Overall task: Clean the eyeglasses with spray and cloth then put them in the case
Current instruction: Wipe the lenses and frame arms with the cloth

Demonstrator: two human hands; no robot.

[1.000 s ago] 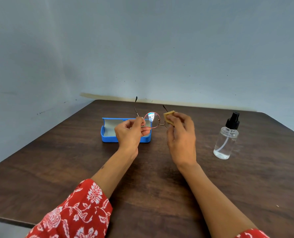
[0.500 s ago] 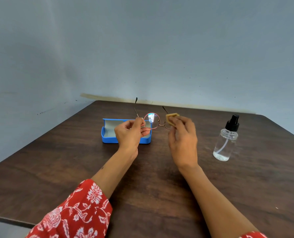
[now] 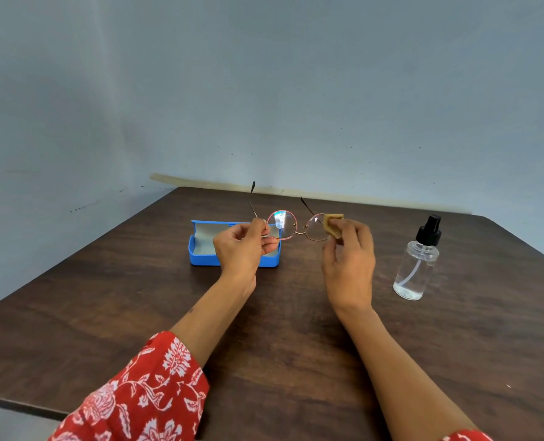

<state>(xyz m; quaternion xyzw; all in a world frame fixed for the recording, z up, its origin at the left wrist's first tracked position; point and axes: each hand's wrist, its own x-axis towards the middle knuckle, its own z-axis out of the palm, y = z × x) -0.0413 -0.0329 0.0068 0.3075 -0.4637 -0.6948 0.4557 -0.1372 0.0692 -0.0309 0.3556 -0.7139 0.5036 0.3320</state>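
Observation:
Round thin-rimmed eyeglasses (image 3: 282, 225) are held up above the table, temples pointing away from me. My left hand (image 3: 240, 248) pinches the frame at its left hinge. My right hand (image 3: 348, 259) pinches a small tan cloth (image 3: 331, 225) against the right lens, and the cloth covers part of that lens. An open blue case (image 3: 200, 249) with a grey lining lies on the table behind my left hand, partly hidden by it. A clear spray bottle (image 3: 417, 262) with a black pump top stands to the right, apart from both hands.
The dark wooden table (image 3: 280, 329) runs to a pale wall at the back and left. Its near-left edge cuts across the bottom left corner. My red floral sleeve (image 3: 143, 393) covers the left forearm.
The right hand with the cloth has slid outward to the right, so more of the right lens now shows. The left hand and the glasses have stayed nearly still.

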